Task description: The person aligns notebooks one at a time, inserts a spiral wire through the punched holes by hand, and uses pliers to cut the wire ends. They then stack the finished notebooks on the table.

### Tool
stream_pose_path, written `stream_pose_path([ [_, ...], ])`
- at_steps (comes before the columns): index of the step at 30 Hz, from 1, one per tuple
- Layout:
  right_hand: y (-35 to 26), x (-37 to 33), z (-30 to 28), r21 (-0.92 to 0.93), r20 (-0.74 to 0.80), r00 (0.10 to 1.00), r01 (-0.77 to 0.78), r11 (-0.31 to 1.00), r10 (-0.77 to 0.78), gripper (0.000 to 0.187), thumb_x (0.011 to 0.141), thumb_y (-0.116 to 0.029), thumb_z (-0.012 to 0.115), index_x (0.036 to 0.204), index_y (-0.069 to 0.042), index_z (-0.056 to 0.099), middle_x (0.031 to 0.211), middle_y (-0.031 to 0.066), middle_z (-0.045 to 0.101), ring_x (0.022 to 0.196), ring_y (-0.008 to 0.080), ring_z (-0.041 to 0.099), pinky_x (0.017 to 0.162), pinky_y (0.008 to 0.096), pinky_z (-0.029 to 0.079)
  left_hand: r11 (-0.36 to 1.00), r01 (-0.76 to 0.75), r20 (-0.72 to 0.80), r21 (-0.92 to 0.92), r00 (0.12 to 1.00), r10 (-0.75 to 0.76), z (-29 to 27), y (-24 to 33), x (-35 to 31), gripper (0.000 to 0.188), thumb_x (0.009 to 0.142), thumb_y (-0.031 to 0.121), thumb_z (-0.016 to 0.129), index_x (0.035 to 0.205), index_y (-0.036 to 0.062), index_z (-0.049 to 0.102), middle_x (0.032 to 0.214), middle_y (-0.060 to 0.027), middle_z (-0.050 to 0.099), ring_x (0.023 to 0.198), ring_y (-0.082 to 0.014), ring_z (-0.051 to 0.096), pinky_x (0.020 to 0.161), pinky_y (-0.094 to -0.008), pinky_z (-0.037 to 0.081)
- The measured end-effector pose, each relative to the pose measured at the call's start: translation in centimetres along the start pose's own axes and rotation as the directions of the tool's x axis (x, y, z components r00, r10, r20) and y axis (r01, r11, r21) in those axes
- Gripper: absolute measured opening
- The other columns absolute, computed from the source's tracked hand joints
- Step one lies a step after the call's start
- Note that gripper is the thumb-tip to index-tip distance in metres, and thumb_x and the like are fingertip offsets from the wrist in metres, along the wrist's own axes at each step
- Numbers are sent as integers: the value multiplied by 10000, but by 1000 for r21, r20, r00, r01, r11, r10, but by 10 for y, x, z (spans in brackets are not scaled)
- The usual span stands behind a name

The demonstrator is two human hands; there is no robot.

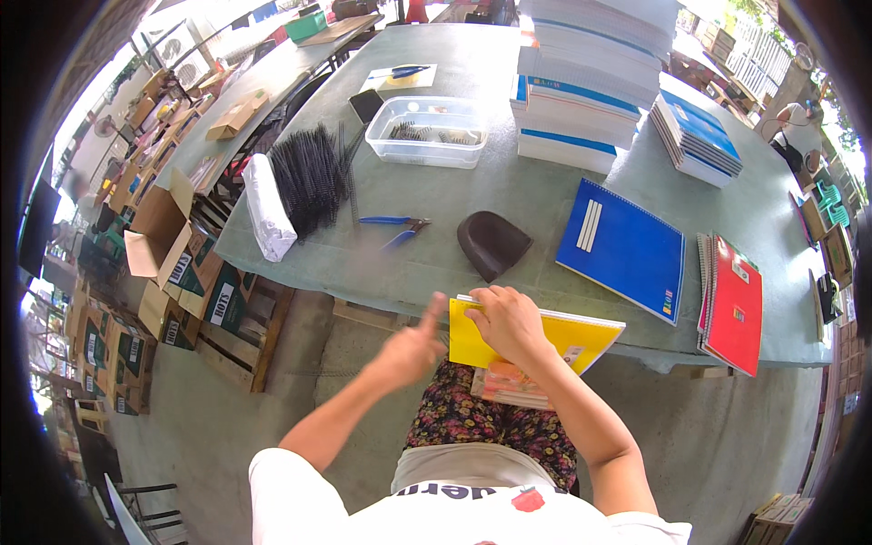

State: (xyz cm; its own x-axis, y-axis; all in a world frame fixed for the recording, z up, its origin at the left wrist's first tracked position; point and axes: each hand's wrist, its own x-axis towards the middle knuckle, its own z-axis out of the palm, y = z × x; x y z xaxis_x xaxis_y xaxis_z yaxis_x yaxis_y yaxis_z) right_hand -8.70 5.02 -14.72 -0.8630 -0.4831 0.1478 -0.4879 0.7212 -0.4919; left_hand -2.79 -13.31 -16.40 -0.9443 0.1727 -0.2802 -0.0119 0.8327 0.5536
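My right hand (510, 325) grips a yellow-covered notebook (581, 339) near its upper left, fingers over the top edge and thumb on the cover. The notebook is held tilted above my lap at the table's near edge. Just left of it is my left hand (411, 354), blurred, one finger stretched up and the others unclear. A faint dark coil-like line (318, 372) shows left of this hand; whether it is held cannot be told. Under the notebook, an orange-pink printed bundle (509, 386) rests on my lap.
On the green table (409, 263) lie blue-handled pliers (395, 229), a black curved piece (491, 243), black binding coils (311, 177), a clear tray (427, 154), a blue notebook (622, 245) and red notebooks (734, 304). A tall paper stack (590, 91) stands behind. Cartons (195, 272) sit left.
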Motion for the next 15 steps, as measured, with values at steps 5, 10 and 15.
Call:
stream_pose_path([
  [5, 6, -5, 6, -61, -89, 995, 46, 997, -52, 135, 807, -192, 587, 870, -74, 568, 796, 79, 625, 793, 265, 603, 685, 388, 430, 954, -182, -93, -239, 982, 164, -4, 5, 4, 649, 840, 88, 575, 1386, 65, 225, 787, -205, 648, 740, -379, 637, 635, -425, 494],
  [10, 3, -7, 4, 28, -128, 991, 40, 999, -36, 151, 824, -188, 570, 937, -93, 601, 828, 71, 655, 796, 252, 615, 687, 391, 430, 894, -309, -420, -324, 894, 157, -9, 10, 8, 249, 857, 134, 610, 1067, 8, 563, 735, -152, 635, 681, -254, 643, 629, -329, 481],
  [15, 6, -6, 6, 92, -124, 992, 43, 995, -32, 167, 831, -175, 553, 973, -116, 621, 863, 63, 665, 806, 242, 627, 680, 396, 433, 948, -245, -450, -203, 883, 131, -7, 22, 10, 224, 901, 207, 562, 885, -10, 614, 710, -167, 610, 580, -217, 566, 557, -315, 440],
])
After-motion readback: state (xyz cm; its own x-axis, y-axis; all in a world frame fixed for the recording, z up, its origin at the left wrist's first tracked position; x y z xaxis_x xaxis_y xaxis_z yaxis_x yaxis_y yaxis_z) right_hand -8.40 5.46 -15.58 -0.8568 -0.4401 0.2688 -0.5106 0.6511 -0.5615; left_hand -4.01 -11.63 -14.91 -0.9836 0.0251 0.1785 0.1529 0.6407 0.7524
